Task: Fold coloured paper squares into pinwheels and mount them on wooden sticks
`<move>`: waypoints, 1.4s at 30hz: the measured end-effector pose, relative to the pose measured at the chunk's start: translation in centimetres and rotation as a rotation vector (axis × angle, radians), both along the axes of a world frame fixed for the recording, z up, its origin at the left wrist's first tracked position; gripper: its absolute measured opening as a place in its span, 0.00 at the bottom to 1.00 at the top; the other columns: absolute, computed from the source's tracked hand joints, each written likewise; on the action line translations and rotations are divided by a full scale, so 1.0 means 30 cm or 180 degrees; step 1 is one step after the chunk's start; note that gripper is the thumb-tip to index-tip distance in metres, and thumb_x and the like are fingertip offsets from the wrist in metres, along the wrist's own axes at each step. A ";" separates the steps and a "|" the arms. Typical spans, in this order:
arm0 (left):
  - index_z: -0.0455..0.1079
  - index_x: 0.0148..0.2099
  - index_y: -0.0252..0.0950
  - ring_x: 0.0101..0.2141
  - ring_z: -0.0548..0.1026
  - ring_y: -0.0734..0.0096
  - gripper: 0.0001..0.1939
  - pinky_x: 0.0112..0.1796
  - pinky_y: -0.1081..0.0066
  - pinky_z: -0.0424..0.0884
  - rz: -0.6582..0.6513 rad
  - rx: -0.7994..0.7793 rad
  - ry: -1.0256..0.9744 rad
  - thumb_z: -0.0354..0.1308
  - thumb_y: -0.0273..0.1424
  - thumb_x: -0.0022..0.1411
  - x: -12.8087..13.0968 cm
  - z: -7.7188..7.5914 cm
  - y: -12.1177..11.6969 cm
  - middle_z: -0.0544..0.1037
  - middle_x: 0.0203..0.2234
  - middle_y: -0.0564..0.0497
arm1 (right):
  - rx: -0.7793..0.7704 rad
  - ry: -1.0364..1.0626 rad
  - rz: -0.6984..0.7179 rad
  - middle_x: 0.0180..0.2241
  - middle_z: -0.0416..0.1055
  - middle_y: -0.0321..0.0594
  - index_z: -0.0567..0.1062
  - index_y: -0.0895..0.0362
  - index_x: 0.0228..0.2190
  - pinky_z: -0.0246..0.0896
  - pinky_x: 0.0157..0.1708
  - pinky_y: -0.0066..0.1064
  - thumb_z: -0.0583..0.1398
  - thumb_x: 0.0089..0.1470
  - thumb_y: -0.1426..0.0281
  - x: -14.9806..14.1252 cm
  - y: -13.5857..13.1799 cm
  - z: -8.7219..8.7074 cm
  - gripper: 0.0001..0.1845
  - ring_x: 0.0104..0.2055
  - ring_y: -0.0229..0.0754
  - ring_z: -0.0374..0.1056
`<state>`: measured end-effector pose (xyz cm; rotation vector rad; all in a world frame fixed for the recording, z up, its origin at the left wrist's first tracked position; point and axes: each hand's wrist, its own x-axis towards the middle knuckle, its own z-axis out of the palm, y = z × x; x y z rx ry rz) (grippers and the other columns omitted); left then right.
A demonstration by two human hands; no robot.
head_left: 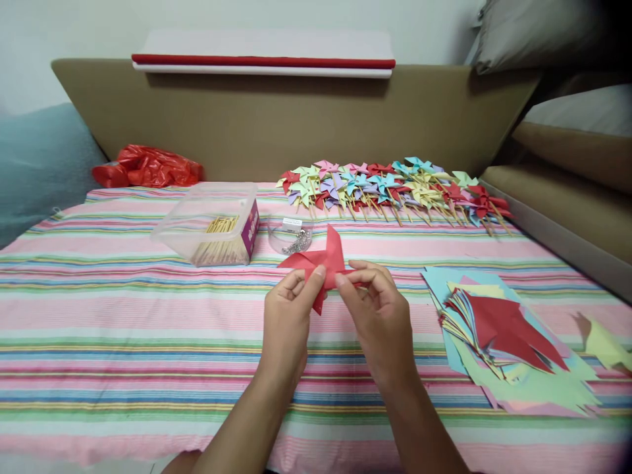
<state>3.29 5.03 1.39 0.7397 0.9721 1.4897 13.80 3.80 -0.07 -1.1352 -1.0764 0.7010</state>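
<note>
Between my two hands, above the striped cloth [162, 316], is a red paper pinwheel [334, 253] with folded blades. My left hand [292, 299] is closed on it, the thumb pressing near its centre. My right hand [378, 299] pinches the blade on the right side between thumb and fingers. No stick shows on this pinwheel. Just beyond it stands a small clear round dish [289, 237] with silvery pins and a small white box [291, 225] in it. Left of the dish, a clear plastic container [170, 224] lies on its side with many wooden sticks [222, 240] inside.
Finished-looking pinwheels on sticks [380, 184] lie piled at the back right. A stack of cut coloured paper [513, 322] lies to the right, beside a loose yellow piece [606, 343]. A red plastic bag [158, 166] sits at the back left, before a brown backboard [247, 118].
</note>
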 end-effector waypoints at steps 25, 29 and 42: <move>0.78 0.40 0.34 0.35 0.82 0.74 0.04 0.28 0.81 0.73 0.1227 -0.0439 -0.1463 0.62 0.27 0.65 -0.290 0.072 0.068 0.84 0.40 0.48 | -0.0468 -0.2915 0.1589 0.39 0.80 0.41 0.81 0.57 0.35 0.67 0.48 0.38 0.62 0.58 0.73 -0.129 0.609 0.058 0.06 0.42 0.44 0.74; 0.78 0.42 0.34 0.37 0.82 0.72 0.06 0.30 0.79 0.73 0.1107 -0.0414 -0.1483 0.64 0.29 0.62 -0.288 0.049 0.067 0.83 0.43 0.47 | -0.1072 -0.3587 0.2272 0.39 0.77 0.38 0.78 0.60 0.38 0.72 0.42 0.38 0.63 0.61 0.66 -0.198 0.714 0.061 0.09 0.40 0.43 0.74; 0.78 0.43 0.32 0.35 0.81 0.72 0.12 0.30 0.78 0.72 0.1096 -0.0485 -0.1566 0.68 0.33 0.58 -0.292 0.044 0.060 0.81 0.43 0.46 | -0.1868 -0.4834 0.2602 0.47 0.74 0.41 0.76 0.60 0.45 0.73 0.43 0.40 0.62 0.62 0.63 -0.249 0.781 0.073 0.14 0.44 0.46 0.73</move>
